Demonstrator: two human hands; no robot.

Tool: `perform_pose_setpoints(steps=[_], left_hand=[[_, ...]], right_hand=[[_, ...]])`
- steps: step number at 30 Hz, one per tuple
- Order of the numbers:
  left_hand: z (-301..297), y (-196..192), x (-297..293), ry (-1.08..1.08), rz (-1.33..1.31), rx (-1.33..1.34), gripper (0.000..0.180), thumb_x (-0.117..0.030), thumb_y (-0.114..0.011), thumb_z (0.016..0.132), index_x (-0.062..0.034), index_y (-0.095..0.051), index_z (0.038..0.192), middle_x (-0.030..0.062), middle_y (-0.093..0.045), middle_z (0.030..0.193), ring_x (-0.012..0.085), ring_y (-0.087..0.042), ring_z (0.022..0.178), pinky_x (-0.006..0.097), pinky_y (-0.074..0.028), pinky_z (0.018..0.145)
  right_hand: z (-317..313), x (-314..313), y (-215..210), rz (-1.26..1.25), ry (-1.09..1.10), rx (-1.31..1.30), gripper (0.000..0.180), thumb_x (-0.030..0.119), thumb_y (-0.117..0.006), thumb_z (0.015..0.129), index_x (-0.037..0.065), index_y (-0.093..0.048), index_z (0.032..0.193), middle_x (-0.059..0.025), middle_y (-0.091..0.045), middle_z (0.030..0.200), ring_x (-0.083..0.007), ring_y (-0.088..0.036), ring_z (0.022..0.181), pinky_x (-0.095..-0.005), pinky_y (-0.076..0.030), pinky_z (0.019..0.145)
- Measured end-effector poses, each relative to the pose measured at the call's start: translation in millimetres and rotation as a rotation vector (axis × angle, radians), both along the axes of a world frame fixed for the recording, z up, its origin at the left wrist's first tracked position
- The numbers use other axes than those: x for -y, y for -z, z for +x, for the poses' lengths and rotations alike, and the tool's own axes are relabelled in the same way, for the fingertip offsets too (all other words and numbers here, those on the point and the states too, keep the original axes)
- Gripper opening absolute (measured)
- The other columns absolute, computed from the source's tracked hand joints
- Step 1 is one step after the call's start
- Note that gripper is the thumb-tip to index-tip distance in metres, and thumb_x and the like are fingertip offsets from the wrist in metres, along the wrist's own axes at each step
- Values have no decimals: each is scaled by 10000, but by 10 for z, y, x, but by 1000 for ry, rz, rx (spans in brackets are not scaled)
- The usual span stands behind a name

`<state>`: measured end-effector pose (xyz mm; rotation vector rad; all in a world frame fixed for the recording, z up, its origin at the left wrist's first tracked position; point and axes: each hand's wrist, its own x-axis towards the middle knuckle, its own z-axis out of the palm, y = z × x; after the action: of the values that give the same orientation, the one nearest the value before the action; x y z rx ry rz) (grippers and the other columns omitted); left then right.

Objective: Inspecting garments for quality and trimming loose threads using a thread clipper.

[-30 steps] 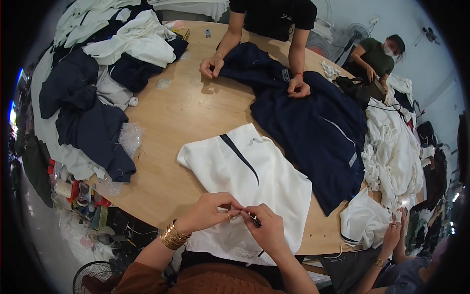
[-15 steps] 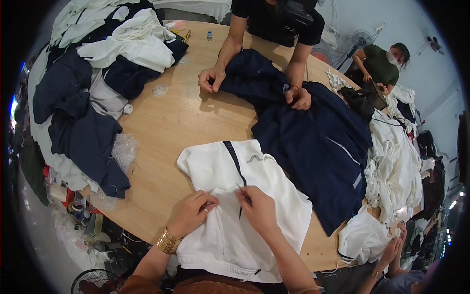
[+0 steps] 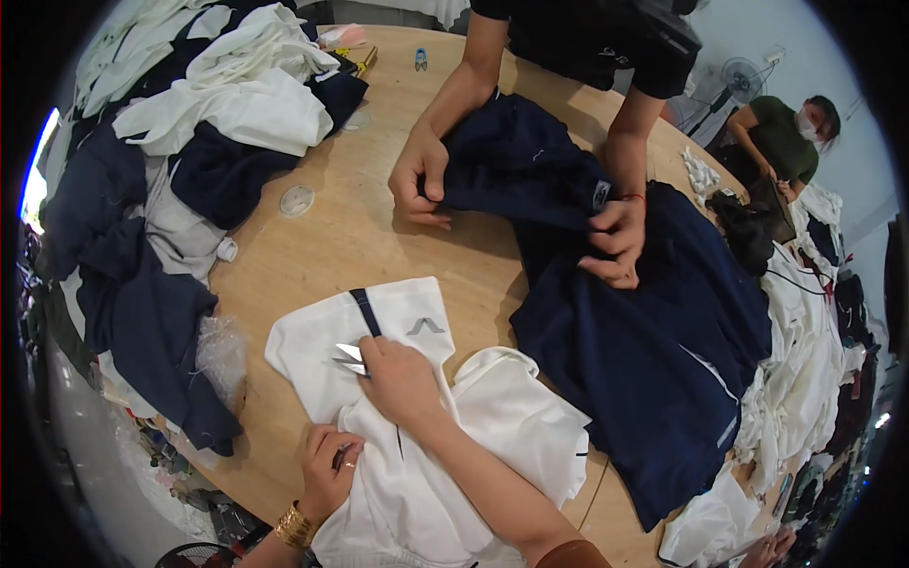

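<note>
White shorts with a navy stripe and a small grey chevron mark lie spread on the wooden table in front of me, their gathered waistband nearest my body. In my right hand is a pair of thread snips; the pointed silver blades are parted and face left, just over the white cloth beside the stripe. My left hand, below a gold bracelet, has its fingers curled onto the left edge of the shorts and grips the cloth. A small dark bit shows at its fingertips, too small to name.
Across the table, a co-worker's hands hold a navy garment. Heaped dark and white clothes line the left side. More white garments are piled at right. Blue snips lie at the far edge.
My right hand has moved left and farther forward, its snips now turned leftward. My left hand sits lower and farther left. The shorts have shifted left, and the co-worker's right hand has lifted navy cloth.
</note>
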<state>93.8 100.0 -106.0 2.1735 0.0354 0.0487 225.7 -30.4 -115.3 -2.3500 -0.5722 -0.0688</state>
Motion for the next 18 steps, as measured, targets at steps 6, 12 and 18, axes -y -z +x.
perform_pose_setpoints(steps=[6,12,18], left_hand=[[16,65,51,-95,167,-16,103,-15,-628,764,-61,-598,850,91,-460,832,232,-460,753,310,-397,634],[-49,106,36,-142,147,-57,123,-13,-643,758,-61,-598,861,83,-451,836,214,-452,736,291,-399,610],[-26,87,65,-153,136,-84,135,-8,-643,757,-58,-591,871,84,-449,838,208,-458,739,284,-405,617]], right_hand=[[272,-74,68,86,-200,-46,342,141,-672,672,54,-490,947,-96,-545,795,-266,-573,774,-374,-463,644],[275,-81,63,130,-227,-62,356,130,-684,666,53,-482,949,-90,-536,807,-249,-569,781,-359,-461,658],[279,-47,44,124,-228,-126,357,114,-682,660,51,-483,950,-83,-531,821,-241,-563,798,-347,-450,672]])
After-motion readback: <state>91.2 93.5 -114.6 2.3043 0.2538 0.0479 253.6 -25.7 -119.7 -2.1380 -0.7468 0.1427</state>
